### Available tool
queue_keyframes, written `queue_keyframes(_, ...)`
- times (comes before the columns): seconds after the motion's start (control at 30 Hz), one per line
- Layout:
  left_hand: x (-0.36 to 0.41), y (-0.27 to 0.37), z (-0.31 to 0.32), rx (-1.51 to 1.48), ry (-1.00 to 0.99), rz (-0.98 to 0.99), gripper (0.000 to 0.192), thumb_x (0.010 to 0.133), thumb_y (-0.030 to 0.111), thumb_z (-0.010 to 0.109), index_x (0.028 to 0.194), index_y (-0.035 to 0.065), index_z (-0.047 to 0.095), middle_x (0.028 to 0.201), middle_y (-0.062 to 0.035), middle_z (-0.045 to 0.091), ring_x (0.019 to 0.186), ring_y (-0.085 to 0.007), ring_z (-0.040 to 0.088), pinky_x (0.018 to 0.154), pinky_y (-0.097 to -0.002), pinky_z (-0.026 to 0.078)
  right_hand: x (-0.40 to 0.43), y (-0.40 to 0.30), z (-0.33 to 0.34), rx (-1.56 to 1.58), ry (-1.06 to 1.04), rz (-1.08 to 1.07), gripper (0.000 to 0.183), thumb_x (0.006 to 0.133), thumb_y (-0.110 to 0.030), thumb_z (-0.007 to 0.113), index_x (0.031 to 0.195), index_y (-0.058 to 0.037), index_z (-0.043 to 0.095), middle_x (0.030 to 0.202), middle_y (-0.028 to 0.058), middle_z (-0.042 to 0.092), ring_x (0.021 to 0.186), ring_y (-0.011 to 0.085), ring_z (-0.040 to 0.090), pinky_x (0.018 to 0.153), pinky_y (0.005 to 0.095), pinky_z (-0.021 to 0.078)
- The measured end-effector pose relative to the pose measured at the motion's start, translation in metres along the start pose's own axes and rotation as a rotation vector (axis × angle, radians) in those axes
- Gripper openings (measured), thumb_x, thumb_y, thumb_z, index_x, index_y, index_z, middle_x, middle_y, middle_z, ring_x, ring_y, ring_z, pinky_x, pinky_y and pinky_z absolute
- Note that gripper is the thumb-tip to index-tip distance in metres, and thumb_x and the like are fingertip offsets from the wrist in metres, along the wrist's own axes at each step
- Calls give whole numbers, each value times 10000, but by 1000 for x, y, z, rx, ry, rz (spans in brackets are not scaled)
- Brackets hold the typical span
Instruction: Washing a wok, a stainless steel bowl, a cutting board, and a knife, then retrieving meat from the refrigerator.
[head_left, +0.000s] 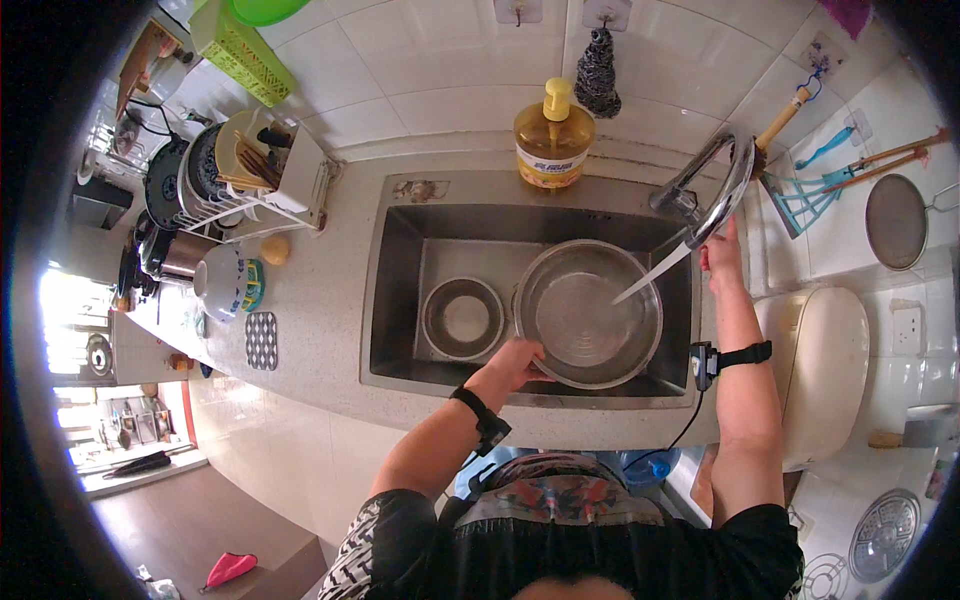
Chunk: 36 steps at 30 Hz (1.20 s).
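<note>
A large round stainless steel basin (551, 281) stands in the right part of the sink (379, 300). My left hand (517, 360) grips its near-left rim. From the curved chrome faucet (739, 169), a stream of water (652, 277) runs into the basin, where shallow water shows ripples. My right hand (724, 259) is at the sink's right edge, close behind the faucet's spout. Its fingers are partly hidden, so whether they touch the faucet is unclear. A smaller metal bowl (463, 350) sits on the sink floor, left of the basin.
A yellow pump bottle (555, 142) stands behind the sink. At the left are a dish rack (255, 210) with plates and chopsticks, a white bowl (221, 283) and a checkered mat (261, 341). A cream lidded container (829, 367) stands at the right, below a hanging strainer (896, 221).
</note>
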<state>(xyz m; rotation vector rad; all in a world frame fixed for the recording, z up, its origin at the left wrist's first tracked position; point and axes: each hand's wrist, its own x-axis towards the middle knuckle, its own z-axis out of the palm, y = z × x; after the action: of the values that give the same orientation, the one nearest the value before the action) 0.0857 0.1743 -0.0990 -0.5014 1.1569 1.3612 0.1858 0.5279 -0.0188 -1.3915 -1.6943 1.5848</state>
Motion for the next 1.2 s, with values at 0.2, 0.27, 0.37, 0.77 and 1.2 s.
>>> queue_keyframes(0.2, 1, 2, 0, 8, -22, 6, 335, 750, -79, 495, 1078, -10, 502, 986, -144, 552, 825, -334, 596, 723, -562, 551, -1, 0, 1, 16, 1, -8, 839, 815, -90, 584, 1463, -197, 63, 673, 52, 544, 428, 99, 425, 357, 245, 318)
queue_keyframes(0.27, -3, 5, 4, 17, -25, -15, 339, 751, -83, 491, 1081, -5, 505, 998, -145, 554, 829, -333, 597, 726, -562, 551, 0, 1, 0, 21, 5, -4, 840, 814, -90, 588, 1463, -202, 67, 672, 53, 543, 425, 99, 423, 356, 245, 317)
queue_keyframes(0.37, -2, 5, 4, 59, -37, 17, 337, 753, -85, 487, 1081, -8, 506, 1004, -148, 554, 832, -334, 597, 724, -561, 552, 3, 3, -1, 48, -8, -8, 842, 811, -84, 590, 1463, -212, 73, 670, 52, 543, 422, 99, 419, 356, 245, 317)
queue_keyframes(0.77, -4, 7, 7, 7, -48, 33, 140, 749, -55, 546, 888, -45, 552, 879, -159, 574, 759, -319, 607, 681, -536, 565, 4, -1, 2, 56, -8, 24, 875, 755, -21, 561, 1464, -198, 79, 639, 54, 531, 422, 112, 422, 356, 252, 323)
queue_keyframes(1.2, 1, -6, -76, 553, -334, 542, 234, 765, -20, 522, 999, -27, 533, 896, -125, 551, 788, -298, 597, 674, -470, 579, -56, -38, -4, 73, -382, 6, 434, 840, -115, 489, 1274, -101, 476, 870, 64, 604, 683, 172, 628, 572, 274, 493)
